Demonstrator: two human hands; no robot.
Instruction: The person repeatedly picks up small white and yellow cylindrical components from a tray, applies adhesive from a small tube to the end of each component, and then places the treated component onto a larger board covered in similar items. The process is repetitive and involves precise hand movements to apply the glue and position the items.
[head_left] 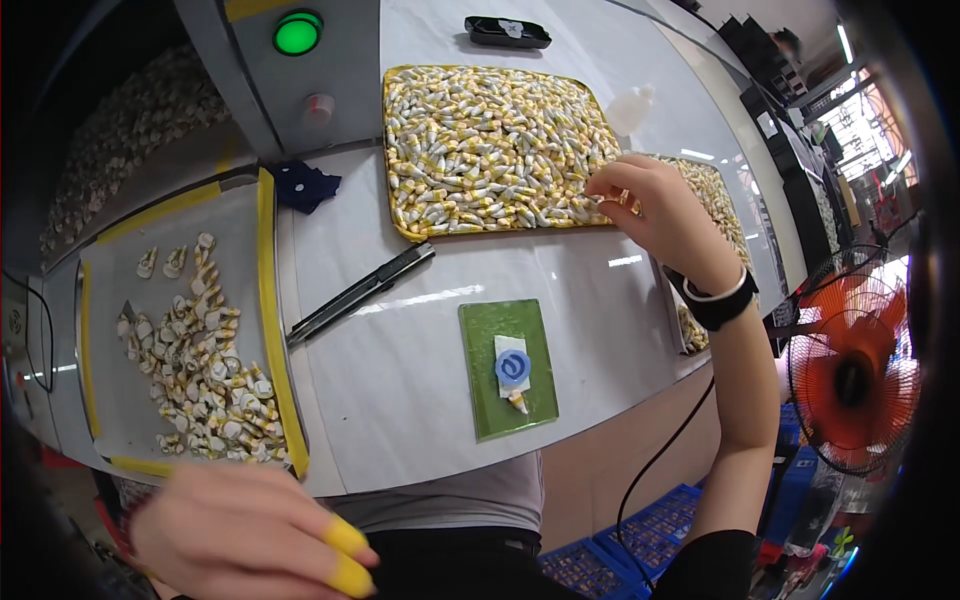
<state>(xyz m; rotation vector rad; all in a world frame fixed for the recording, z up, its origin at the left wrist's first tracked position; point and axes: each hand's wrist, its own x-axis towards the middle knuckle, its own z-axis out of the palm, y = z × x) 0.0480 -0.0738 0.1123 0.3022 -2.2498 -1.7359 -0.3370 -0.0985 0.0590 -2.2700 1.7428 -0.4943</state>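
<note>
My right hand [650,205] reaches over the right edge of a large tray [392,185] heaped with small white-and-yellow pieces [490,140]. Its fingers curl inward at the pieces; what lies between the fingertips is hidden. My left hand [240,530], slightly blurred, is low at the front left, away from the pieces. Its fingers stretch to the right, two tips wrapped in yellow, and nothing shows in them. A green plate [480,405] lies in front of me, bearing a white pad, a blue ring with a spiral [513,368] and one small white-and-yellow piece [517,402].
Left stands a yellow-edged tray [267,250] with a loose pile of pieces [215,370]. A dark bar-shaped tool [365,290] lies between the trays. Another filled tray [690,335] is under my right forearm. A black case [507,32], a green button [297,36] and an orange fan [853,370] surround the table.
</note>
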